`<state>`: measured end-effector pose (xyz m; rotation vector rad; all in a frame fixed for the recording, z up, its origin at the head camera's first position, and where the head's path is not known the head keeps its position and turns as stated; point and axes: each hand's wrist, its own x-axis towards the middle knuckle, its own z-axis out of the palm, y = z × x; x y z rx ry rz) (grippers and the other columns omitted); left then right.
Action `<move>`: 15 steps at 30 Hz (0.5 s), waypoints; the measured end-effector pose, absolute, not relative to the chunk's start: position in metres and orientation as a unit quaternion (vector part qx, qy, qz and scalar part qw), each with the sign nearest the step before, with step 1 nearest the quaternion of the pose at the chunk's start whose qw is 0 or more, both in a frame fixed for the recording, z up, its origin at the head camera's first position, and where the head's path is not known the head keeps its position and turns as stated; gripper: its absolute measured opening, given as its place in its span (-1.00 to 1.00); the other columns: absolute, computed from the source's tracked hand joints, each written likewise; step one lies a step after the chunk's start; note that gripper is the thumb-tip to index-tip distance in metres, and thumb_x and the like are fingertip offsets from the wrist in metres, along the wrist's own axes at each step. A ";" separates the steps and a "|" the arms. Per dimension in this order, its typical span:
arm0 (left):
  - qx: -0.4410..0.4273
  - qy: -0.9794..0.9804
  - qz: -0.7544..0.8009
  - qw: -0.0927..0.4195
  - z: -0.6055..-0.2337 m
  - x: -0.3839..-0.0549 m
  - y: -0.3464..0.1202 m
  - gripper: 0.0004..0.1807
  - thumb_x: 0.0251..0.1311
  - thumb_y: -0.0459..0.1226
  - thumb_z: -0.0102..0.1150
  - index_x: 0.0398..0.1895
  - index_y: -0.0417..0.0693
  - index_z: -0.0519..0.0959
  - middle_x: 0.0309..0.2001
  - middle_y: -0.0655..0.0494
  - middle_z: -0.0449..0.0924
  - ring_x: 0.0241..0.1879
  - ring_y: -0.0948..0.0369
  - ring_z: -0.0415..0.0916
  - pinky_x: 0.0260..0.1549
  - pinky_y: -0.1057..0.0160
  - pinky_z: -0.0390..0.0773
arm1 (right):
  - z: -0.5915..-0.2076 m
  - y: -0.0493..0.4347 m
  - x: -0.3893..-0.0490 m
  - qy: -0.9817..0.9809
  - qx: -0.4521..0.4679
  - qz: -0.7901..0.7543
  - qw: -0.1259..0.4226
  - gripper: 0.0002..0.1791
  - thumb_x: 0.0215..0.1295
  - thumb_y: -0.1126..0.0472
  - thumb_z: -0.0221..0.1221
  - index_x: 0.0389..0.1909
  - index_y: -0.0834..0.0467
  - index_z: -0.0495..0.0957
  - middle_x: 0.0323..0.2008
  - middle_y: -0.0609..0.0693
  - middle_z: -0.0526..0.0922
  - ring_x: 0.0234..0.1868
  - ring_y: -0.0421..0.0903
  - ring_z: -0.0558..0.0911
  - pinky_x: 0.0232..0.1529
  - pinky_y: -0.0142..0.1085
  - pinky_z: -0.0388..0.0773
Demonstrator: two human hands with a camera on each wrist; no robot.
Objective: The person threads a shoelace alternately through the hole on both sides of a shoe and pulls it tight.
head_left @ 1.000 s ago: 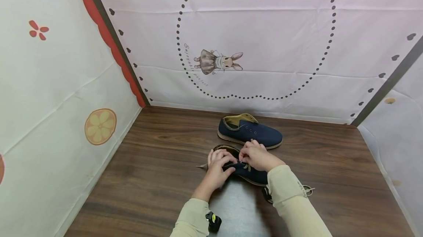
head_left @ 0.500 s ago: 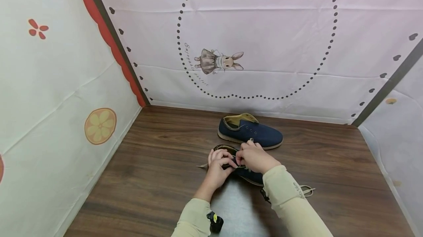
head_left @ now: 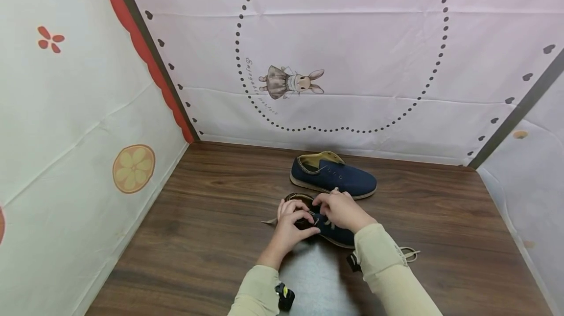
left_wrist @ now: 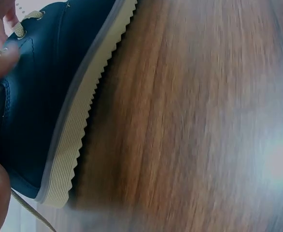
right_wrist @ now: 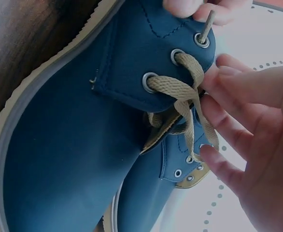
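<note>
A dark blue lace-up shoe (head_left: 337,236) with a ridged cream sole lies on its base, toe to the right. My left hand (head_left: 291,223) grips its near opening edge, thumb outside and other fingers reaching inward. A beige shoelace (right_wrist: 173,88) runs through the lower eyelets, and its tip stands out of the top eyelet (right_wrist: 202,40). On the opening's far side my right hand (head_left: 345,211) has thumb and index fingertips together by the flap edge, pinching at the lace; the lace between them is mostly hidden. Left fingertips (right_wrist: 180,6) sit right beside the top eyelet.
Behind stands a matching blue shoe (head_left: 348,179) with bare eyelets, close to the printed white back cloth (head_left: 361,61). A loose beige lace (head_left: 411,256) lies on the brown wood-grain surface (head_left: 211,237) at right. Cloth panels also rise at both sides.
My right hand has shifted from the shoe's lacing to the opening and lifted slightly. The left thumb has spread away from its index finger. Both shoes stay in place.
</note>
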<state>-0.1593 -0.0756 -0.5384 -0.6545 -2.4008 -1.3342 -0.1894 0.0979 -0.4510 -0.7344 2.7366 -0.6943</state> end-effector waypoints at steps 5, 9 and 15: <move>-0.216 -0.853 -0.443 0.171 -0.540 -0.160 -0.073 -0.79 -0.16 -0.14 0.46 -0.58 0.05 0.58 -0.22 0.17 0.44 0.01 0.09 0.28 0.21 -0.22 -0.19 | -0.456 0.099 -0.189 0.930 -0.229 -0.262 0.121 -0.71 0.31 0.36 0.04 0.01 0.07 0.50 -0.49 -0.25 0.52 -0.20 -0.11 0.48 0.09 -0.03 0.16; -0.201 -0.859 -0.438 0.174 -0.539 -0.160 -0.072 -0.84 -0.04 -0.18 0.40 -0.61 0.05 0.59 -0.24 0.18 0.46 0.00 0.09 0.29 0.21 -0.21 -0.18 | -0.461 0.108 -0.187 0.920 -0.221 -0.316 0.074 -0.72 0.30 0.30 0.07 0.01 0.07 0.50 -0.38 -0.18 0.54 -0.14 -0.05 0.47 0.06 0.02 0.18; -0.201 -0.851 -0.459 0.157 -0.536 -0.161 -0.072 -0.82 -0.03 -0.21 0.38 -0.62 0.05 0.56 -0.26 0.21 0.48 0.00 0.12 0.30 0.21 -0.19 -0.21 | -0.484 0.136 -0.177 0.914 -0.176 -0.362 0.040 -0.19 -0.05 -0.03 0.39 0.25 0.10 0.31 0.15 0.14 0.32 0.16 0.18 0.26 0.07 0.22 0.10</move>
